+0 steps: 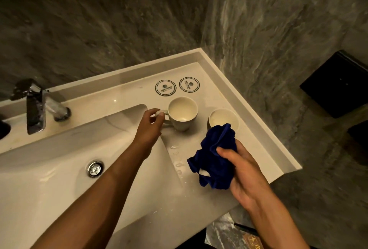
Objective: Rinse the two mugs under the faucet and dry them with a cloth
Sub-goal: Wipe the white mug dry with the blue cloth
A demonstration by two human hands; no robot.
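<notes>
head view: reference landmark is the sink basin (59,169). the left hand (149,127) reaches across the basin's far right corner and pinches the handle of the near mug (182,114) between thumb and fingers. this mug stands upright on the counter (258,149) just right of the basin, mouth up, handle pointing back toward the basin and so straight at the left hand. its interior shows no standing liquid; a faint sheen at the bottom may be moisture, not confirmed. the far mug (223,118) stands upright further right of the basin, apart from the near mug, its front rim hidden behind the blue cloth (215,159); contents cannot be determined. the right hand (245,167) grips the bunched cloth, held above the counter right of the basin. the faucet (37,107) sits at the basin's far left edge, well apart from both mugs; no water stream is visible. water drops lie on the counter beside the basin's right edge. judgement: the left hand is nearer the near mug and controls it; the cloth hand is nearer the far mug
</notes>
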